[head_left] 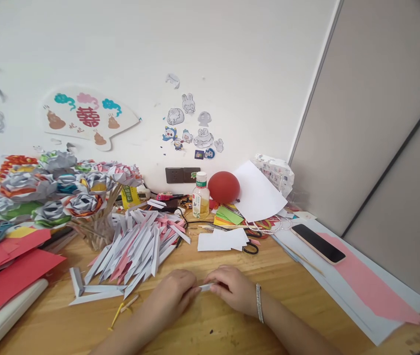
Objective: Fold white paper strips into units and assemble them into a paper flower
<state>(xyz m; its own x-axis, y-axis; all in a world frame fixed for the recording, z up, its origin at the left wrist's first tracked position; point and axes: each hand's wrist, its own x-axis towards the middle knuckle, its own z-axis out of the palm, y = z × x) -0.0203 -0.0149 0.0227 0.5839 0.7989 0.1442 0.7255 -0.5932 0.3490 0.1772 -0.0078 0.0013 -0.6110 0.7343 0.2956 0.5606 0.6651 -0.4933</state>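
Item, one folded paper strip [206, 287], white, small: held at the near middle of the bench [202, 340], between both hands; whether it is touched to the wood cannot be told. Its left end is pinched in the grip of the left hand [178, 291], thumb and fingers pressed together; its right end is pinched likewise in the grip of the right hand [232, 288]. On the right wrist, a silvery bracelet [259, 303] is worn.

Item, one heap of folded strips [135, 241], white and pink: piled loosely beyond and to the left of the left hand, a few pieces being strayed towards the near side.

Item, white paper pieces [217, 240]: laid overlapping, beyond the hands; a black scissor handle [251, 248] is seen beside them.

Item, one bottle [201, 197], white-capped, part-filled with yellowish liquid: stood upright near the wall, just beside a red balloon [224, 187].

Item, paper flowers [84, 203], many-coloured: massed at the far left.

Item, one phone [319, 243], dark-screened: laid at the right, partly over pink paper [372, 291].
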